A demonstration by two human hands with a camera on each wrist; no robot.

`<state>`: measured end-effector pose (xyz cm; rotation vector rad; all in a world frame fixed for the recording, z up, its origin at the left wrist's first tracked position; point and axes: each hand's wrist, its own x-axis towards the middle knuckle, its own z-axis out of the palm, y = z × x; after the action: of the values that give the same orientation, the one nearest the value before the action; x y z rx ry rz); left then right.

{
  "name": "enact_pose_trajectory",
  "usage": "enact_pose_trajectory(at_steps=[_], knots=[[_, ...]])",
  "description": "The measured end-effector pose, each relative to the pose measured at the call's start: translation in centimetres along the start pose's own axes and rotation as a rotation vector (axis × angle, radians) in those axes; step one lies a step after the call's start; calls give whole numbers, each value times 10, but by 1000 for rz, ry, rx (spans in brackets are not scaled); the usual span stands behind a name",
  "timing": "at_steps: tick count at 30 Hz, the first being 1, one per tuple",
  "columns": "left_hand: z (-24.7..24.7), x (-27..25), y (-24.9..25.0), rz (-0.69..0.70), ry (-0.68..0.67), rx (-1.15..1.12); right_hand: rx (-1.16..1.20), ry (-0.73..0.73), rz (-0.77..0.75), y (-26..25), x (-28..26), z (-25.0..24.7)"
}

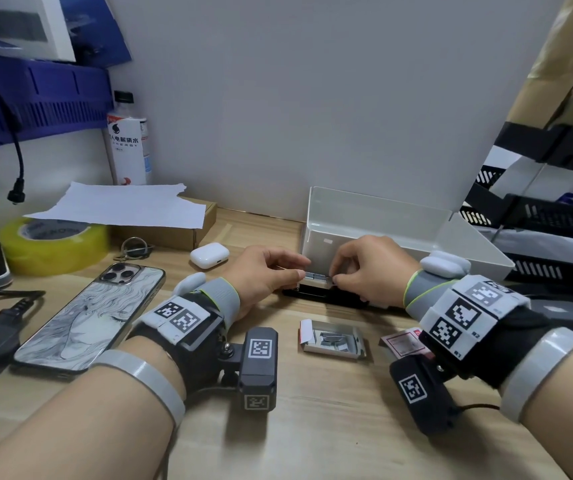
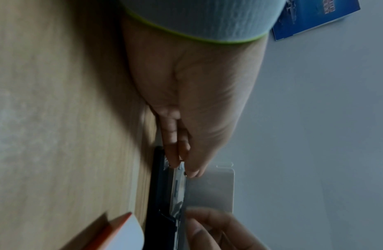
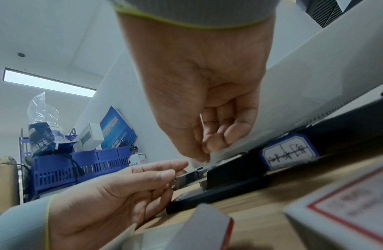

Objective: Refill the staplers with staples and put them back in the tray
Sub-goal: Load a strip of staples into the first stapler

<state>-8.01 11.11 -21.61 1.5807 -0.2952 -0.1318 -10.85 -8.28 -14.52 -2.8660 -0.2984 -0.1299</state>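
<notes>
Stapler (image 1: 326, 294): black body, lying flat on the wooden desk (image 1: 313, 427) just in front of the white tray (image 1: 416, 233); its metal staple channel (image 3: 187, 180) stands exposed, so it is open for loading; not yet back in the tray

Left hand (image 1: 261, 275): thumb and fingertips pinched on the near end of the metal channel, steadying it; the right wrist view shows the fingers (image 3: 162, 174) curled against the rail's end

Right hand (image 1: 368, 268): fingers curled down over the other end of the channel, tips pressed together on the strip of staples (image 1: 314, 274) that lies along the rail between the two hands; the exact contact is partly hidden by the knuckles

Staple box (image 1: 333, 339): small open carton on the desk, near the person, with loose strips visible inside; a second small printed box (image 1: 403, 342) lies beside it, partly under the right wrist

Tray: white, open-topped, behind the stapler against the wall; its contents cannot be seen from here

Step in hand, by judgement: seating the strip in the channel, the refill itself; roughly mid-task for this stapler

Next move calls for: the strip pushed fully flat and home in the rail, the top arm closed over it until it latches, then the stapler lifted into the tray; care that the strip does not break or ride up crooked
</notes>
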Motion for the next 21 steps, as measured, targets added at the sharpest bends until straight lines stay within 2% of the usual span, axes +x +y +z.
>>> enact_pose_trajectory(at_steps=[6, 11, 17, 21], knots=[[-1, 2, -2, 6, 6, 15, -60, -88, -32, 4, -8, -5], [-1, 2, -3, 11, 7, 19, -8, -105, -40, 9, -10, -5], [-2, 3, -3, 8, 3, 7, 43, -42, 15, 21, -20, -21], [-1, 3, -4, 17, 1, 17, -4, -127, -4, 27, -26, -22]])
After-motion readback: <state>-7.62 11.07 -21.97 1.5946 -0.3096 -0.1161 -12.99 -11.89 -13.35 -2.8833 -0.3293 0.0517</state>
